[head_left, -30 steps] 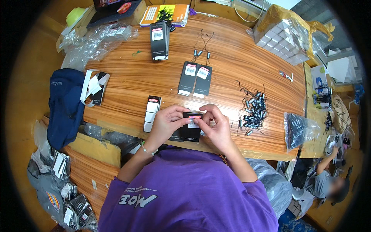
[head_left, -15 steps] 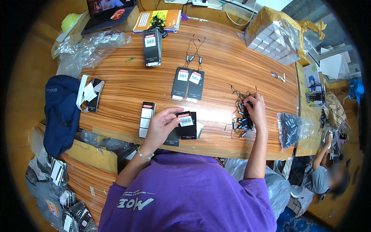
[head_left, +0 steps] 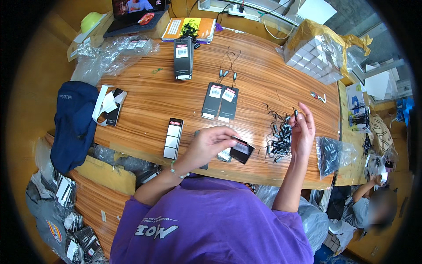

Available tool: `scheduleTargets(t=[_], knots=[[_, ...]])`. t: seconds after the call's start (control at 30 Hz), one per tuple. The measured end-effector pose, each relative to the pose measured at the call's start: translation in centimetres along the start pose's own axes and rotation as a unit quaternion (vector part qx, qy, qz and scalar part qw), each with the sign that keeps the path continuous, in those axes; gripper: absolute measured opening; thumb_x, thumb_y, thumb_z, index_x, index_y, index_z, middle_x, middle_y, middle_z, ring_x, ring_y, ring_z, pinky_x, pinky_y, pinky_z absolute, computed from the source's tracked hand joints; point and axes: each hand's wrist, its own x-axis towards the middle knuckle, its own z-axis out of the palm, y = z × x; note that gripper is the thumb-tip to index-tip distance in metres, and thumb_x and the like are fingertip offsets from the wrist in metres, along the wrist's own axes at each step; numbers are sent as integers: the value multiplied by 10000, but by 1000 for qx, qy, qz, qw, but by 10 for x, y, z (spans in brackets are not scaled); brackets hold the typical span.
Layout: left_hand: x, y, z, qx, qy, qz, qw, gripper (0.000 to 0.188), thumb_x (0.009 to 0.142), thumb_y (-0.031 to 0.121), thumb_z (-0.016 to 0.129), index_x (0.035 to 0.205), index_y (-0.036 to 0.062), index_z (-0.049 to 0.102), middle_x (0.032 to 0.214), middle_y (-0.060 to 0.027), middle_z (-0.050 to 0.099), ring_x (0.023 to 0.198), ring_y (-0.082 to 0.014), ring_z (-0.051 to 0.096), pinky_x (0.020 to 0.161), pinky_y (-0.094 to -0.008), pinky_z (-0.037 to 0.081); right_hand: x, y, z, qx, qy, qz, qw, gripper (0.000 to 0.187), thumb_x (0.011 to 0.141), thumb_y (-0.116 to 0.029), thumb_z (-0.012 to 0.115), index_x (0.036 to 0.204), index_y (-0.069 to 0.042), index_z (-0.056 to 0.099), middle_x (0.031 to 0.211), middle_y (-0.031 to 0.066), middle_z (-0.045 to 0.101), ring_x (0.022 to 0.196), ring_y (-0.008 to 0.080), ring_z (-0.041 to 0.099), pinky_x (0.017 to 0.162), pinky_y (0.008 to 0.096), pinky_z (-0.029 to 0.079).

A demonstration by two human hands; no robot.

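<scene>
My left hand (head_left: 214,143) pinches a black hang tag (head_left: 242,152) by its edge. The tag is tilted over other tags (head_left: 224,154) lying at the table's near edge, which the hand partly covers. My right hand (head_left: 303,132) is raised beside a tangled pile of black hang-tag strings (head_left: 278,140). Between its thumb and fingertip is a hang-tag string with a small dark clasp (head_left: 295,113); the other fingers point up. Farther off, two black tags (head_left: 212,100) lie side by side with strings at their tops. A narrow stack of black-and-white labels (head_left: 173,139) lies left of my left hand.
A tall stack of black tags (head_left: 183,66) stands at the back. A wrapped block of white boxes (head_left: 314,55) is at the back right, a clear bag of strings (head_left: 330,154) at the right edge. A navy cloth bag (head_left: 74,123) lies left. Another person (head_left: 367,209) sits far right.
My left hand has moved right with the black tag, now tilted. My right hand has lifted out of the pile with a string. The whole view has shifted slightly.
</scene>
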Motion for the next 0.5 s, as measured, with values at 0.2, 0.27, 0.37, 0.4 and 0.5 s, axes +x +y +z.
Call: scheduleTargets(t=[0.2, 0.27, 0.37, 0.4, 0.5], knots=[[27, -5, 19, -27, -89, 48, 995, 131, 828, 1, 560, 952, -11, 598, 1005, -85, 587, 962, -142, 561, 833, -273, 468, -30, 20, 38, 230, -124, 132, 956, 138, 839, -42, 509, 975, -28, 498, 762, 94, 562, 693, 160, 518, 688, 261, 429], [25, -6, 18, 59, -69, 108, 990, 134, 822, -5, 563, 949, -1, 607, 1022, -85, 570, 984, -142, 545, 839, -278, 466, -39, 25, 47, 194, -113, 118, 967, 135, 835, -36, 514, 967, -38, 489, 772, 112, 584, 761, 192, 555, 743, 306, 439], [23, -5, 18, 60, -28, 124, 990, 118, 824, 19, 576, 932, -10, 614, 964, -74, 577, 938, -122, 555, 809, -256, 467, -46, 26, 62, 146, -108, 72, 981, 132, 818, 2, 534, 935, -42, 492, 827, 150, 627, 867, 199, 577, 839, 327, 428], [23, -5, 17, 39, -13, 117, 992, 115, 826, 32, 582, 924, -17, 616, 930, -69, 585, 909, -113, 565, 793, -244, 468, -47, 26, 65, 132, -122, 74, 981, 130, 817, 7, 534, 930, -42, 493, 834, 150, 630, 870, 198, 580, 840, 327, 429], [21, -10, 10, -41, -33, 31, 998, 149, 819, 40, 597, 949, -32, 610, 904, -67, 601, 857, -98, 570, 767, -238, 470, -48, 25, 72, 102, -154, 95, 978, 126, 816, 21, 533, 918, -42, 495, 847, 146, 635, 868, 193, 588, 837, 326, 431]])
